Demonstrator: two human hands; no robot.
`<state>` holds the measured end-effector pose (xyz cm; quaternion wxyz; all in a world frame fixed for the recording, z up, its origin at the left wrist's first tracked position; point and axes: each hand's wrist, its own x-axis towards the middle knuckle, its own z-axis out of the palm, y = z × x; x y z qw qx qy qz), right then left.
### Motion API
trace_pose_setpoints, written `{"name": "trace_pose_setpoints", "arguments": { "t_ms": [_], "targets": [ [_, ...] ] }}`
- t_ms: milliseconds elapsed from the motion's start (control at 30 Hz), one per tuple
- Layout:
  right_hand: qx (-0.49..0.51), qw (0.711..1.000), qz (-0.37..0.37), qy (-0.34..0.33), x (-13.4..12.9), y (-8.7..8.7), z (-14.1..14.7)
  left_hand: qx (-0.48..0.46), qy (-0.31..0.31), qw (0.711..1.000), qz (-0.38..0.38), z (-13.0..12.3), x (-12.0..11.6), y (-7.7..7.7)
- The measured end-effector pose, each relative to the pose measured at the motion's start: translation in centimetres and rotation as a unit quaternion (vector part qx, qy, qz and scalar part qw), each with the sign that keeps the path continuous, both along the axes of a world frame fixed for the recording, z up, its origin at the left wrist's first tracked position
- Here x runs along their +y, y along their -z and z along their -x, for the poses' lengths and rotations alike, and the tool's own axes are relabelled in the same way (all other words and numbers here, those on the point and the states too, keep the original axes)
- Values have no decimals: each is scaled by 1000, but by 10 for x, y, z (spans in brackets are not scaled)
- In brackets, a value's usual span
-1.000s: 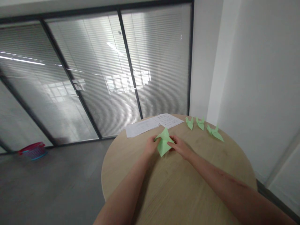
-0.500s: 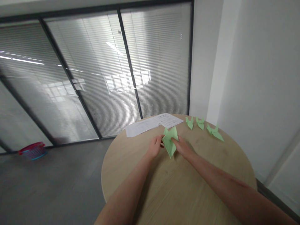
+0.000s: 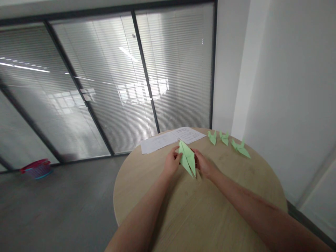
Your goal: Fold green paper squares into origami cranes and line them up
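A light green folded paper [image 3: 187,158] is held up over the round wooden table [image 3: 199,217]. It has a long diamond shape, with a slit running down its lower half. My left hand [image 3: 172,161] pinches its left edge, thumb on the front face. On the right edge, my right hand [image 3: 204,163] is closed on the paper, its fingers partly hidden behind it. Three green folded paper birds stand near the far right rim: one on the left [image 3: 212,138], one in the middle [image 3: 224,138] and a larger one on the right [image 3: 240,148].
Printed white sheets [image 3: 160,142] lie at the table's far edge. A red and blue basket [image 3: 36,168] sits on the floor at the left. Behind the table is a glass partition with blinds [image 3: 181,70]; a white wall [image 3: 294,87] rises on the right.
The green paper has gone from spread flaps to a flat, narrow diamond with its slit facing me. My right thumb has moved off its front, and both hands have shifted slightly.
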<state>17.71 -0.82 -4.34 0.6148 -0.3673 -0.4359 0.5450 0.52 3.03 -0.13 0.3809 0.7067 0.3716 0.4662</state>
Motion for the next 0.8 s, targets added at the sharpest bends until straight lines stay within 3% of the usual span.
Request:
{"name": "trace_pose_setpoints", "arguments": {
  "t_ms": [200,633,800],
  "targets": [
    [-38,999,0,12,1,2,-2,8,2,1000,0,-1,-1,-2],
    [-121,990,0,-67,-8,-5,1,-83,37,991,102,9,9,-4],
    [-164,982,20,-94,-12,-8,-1,-108,26,988,105,12,7,-9]
  ]
}}
